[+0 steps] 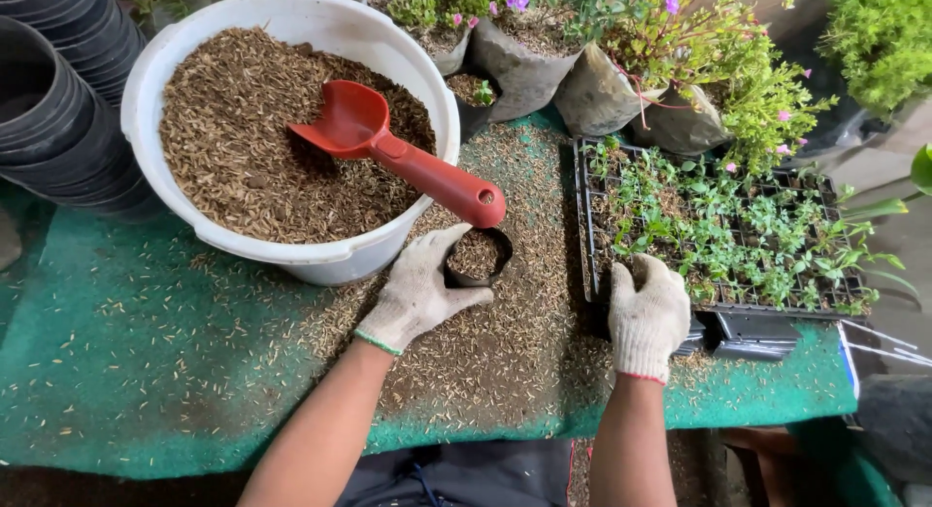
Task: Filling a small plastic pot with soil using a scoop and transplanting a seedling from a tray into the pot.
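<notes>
Covering nearly the whole lower view, the worktop (126, 371) wears a green mat strewn with loose brown husks, thickest in the middle. On its upper left stands a big white tub (291, 22) filled with the same husk mix, and a red scoop (388, 143) lies in it with its bowl on the mix and its handle sticking out over the rim towards the hands. Stacked black pots (58, 109) sit just beside the tub at the left edge. To the right lies a black seedling tray (718, 226) crowded with small green plants. Behind it, grey grow bags (544, 70) hold flowering plants with pink and purple blooms.

The left hand (417, 294), in a speckled white glove, grips a small black pot (478, 258) that stands on the worktop just under the end of the scoop handle; thumb and fingers wrap around its near side, and the pot is full of husk mix. The right hand (649, 313), gloved the same way, rests at the near left corner of the seedling tray with its fingers curled down into the cells; whether they grip a plant there cannot be told, since the glove hides the tips. The two hands are well apart.
</notes>
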